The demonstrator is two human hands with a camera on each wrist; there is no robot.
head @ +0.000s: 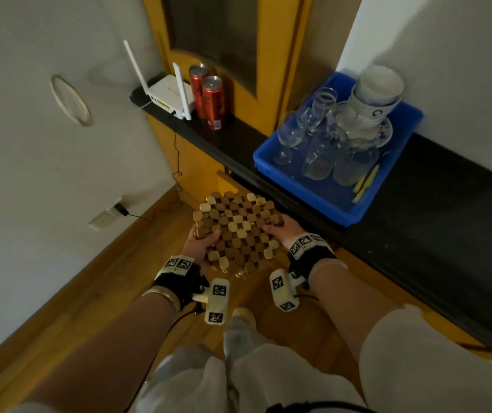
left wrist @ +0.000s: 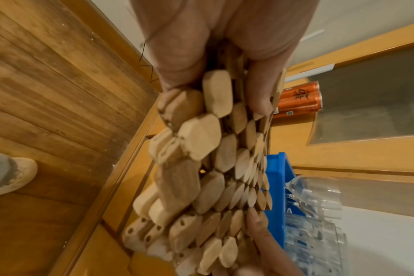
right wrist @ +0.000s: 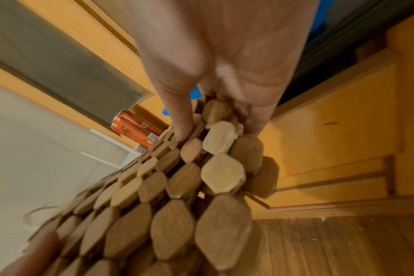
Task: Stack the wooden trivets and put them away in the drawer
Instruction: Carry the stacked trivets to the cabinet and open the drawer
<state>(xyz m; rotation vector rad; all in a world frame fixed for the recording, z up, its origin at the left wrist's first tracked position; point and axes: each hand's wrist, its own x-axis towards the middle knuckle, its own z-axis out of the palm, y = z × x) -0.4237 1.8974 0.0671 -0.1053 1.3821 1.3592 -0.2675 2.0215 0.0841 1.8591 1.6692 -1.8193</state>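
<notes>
A stack of wooden trivets (head: 237, 232) made of light and dark linked blocks hangs in the air in front of the cabinet, below the black countertop. My left hand (head: 201, 239) grips its left edge, thumb on top and fingers underneath. My right hand (head: 280, 231) grips the right edge the same way. The left wrist view shows the thumb pressed on the trivets (left wrist: 201, 158) with several layers visible at the edge. In the right wrist view the thumb lies on the top trivet (right wrist: 177, 186). A yellow drawer front (right wrist: 331, 130) stands out from the cabinet beside the stack.
On the black countertop (head: 417, 198) a blue tray (head: 271, 162) holds glasses and stacked bowls. Two red cans (head: 209, 96) and a white router (head: 167, 96) stand at the far end. A wooden floor (head: 89, 293) and white wall lie to the left.
</notes>
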